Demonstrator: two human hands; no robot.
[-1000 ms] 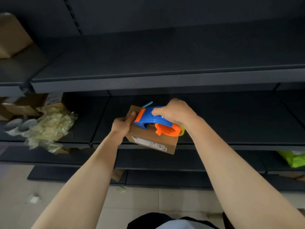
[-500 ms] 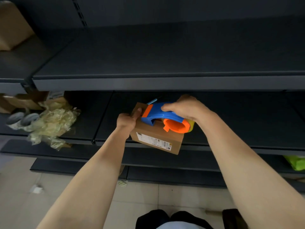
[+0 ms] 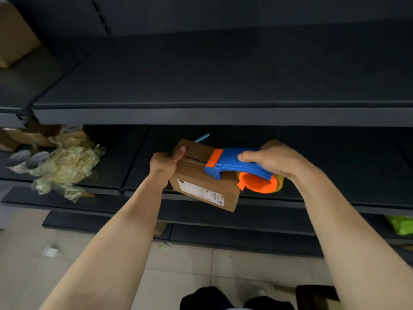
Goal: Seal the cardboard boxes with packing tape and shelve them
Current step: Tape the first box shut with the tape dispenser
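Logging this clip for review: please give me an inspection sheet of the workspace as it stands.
Surface: dark shelf, box at its front edge.
Job's things: cardboard box, top seam showing; blue-and-orange tape dispenser, nose on that seam.
Clutter: crumpled plastic wrap and two grey rolls on the shelf to the left.
Grippers: left hand grips the box's left end; right hand grips the dispenser handle.
Cables: nothing seen.
Surroundings: upper shelf, brown box top left, green bag lower right, tiled floor.
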